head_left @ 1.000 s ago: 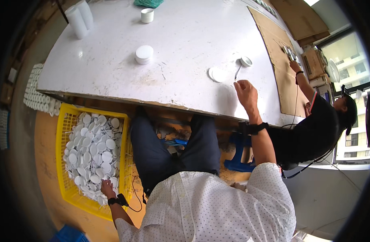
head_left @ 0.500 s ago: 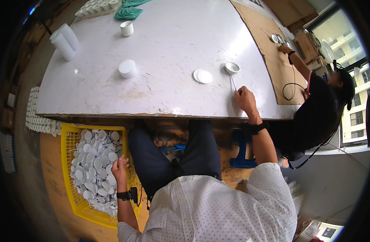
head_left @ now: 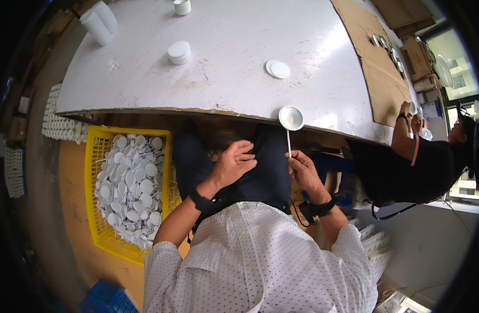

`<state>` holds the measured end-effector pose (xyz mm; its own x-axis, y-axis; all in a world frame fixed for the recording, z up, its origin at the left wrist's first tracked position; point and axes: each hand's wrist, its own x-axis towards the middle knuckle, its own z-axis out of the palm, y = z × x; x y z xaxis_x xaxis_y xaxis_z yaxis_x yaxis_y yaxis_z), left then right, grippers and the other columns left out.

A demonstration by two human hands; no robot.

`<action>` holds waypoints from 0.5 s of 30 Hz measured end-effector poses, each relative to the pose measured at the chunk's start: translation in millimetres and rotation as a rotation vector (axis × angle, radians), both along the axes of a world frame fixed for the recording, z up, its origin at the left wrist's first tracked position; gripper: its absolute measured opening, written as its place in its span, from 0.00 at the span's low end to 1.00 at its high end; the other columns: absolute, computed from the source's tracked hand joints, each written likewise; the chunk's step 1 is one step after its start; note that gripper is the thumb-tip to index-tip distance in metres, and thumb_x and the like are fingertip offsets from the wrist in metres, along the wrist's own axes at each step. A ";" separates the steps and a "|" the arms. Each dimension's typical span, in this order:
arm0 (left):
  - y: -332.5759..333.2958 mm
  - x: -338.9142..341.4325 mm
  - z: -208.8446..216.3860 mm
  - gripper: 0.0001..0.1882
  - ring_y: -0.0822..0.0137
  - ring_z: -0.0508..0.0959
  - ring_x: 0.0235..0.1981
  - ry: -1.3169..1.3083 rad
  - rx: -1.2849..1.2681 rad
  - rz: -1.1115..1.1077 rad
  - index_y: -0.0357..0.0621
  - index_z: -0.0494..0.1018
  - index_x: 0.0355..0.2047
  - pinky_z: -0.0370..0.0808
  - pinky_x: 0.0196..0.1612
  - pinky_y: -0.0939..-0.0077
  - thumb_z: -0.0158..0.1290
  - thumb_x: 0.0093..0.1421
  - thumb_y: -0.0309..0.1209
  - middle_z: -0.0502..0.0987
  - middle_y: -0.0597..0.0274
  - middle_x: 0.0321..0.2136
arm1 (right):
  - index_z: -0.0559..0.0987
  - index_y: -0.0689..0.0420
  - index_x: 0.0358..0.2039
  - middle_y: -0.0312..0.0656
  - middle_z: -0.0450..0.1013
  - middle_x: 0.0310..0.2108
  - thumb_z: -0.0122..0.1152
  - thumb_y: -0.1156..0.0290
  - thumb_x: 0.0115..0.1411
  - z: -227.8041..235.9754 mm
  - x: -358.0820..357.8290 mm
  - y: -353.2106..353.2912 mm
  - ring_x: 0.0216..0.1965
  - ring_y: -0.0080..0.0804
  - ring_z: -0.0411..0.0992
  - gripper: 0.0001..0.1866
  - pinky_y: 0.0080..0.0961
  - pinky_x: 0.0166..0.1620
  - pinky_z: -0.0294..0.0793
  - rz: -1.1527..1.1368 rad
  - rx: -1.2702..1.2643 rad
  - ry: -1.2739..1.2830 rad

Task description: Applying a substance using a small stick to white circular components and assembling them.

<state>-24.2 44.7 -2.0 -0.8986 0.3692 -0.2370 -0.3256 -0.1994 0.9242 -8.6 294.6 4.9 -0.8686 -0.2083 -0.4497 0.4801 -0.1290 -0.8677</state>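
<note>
Right hand [head_left: 304,171] holds 1 dish [head_left: 291,118]; 2 discs [head_left: 279,70] overlap

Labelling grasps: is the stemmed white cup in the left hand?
No, the right hand pinches the stemmed white cup by its stem, while the left hand is open and apart from it.

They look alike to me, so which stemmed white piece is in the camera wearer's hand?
The shallow round cup on a thin stem, pinched in the right hand; many similar pieces lie heaped in the yellow basket.
</note>
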 end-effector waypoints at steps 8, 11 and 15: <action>28.3 -21.6 -23.9 0.35 0.67 0.74 0.42 0.160 -0.060 0.222 0.36 0.56 0.52 0.74 0.45 0.75 0.61 0.45 0.21 0.70 0.55 0.44 | 0.71 0.57 0.40 0.31 0.65 0.18 0.45 0.72 0.63 2.7 23.5 -46.0 0.18 0.15 0.62 0.08 0.13 0.21 0.62 0.422 0.083 0.078; 16.7 -14.6 -26.2 0.32 0.70 0.75 0.39 0.262 -0.281 0.319 0.35 0.60 0.50 0.75 0.42 0.76 0.62 0.44 0.21 0.74 0.58 0.38 | 0.72 0.60 0.41 0.34 0.67 0.17 0.51 0.70 0.60 9.2 17.9 -57.5 0.17 0.18 0.63 0.10 0.18 0.21 0.64 0.446 0.054 0.128; -8.2 -8.4 -13.0 0.28 0.64 0.78 0.35 0.014 0.034 0.429 0.36 0.58 0.49 0.77 0.31 0.78 0.57 0.48 0.17 0.73 0.56 0.36 | 0.73 0.63 0.42 0.40 0.72 0.20 0.63 0.64 0.53 47.5 -22.1 -53.9 0.21 0.23 0.68 0.20 0.21 0.27 0.69 0.488 0.512 0.457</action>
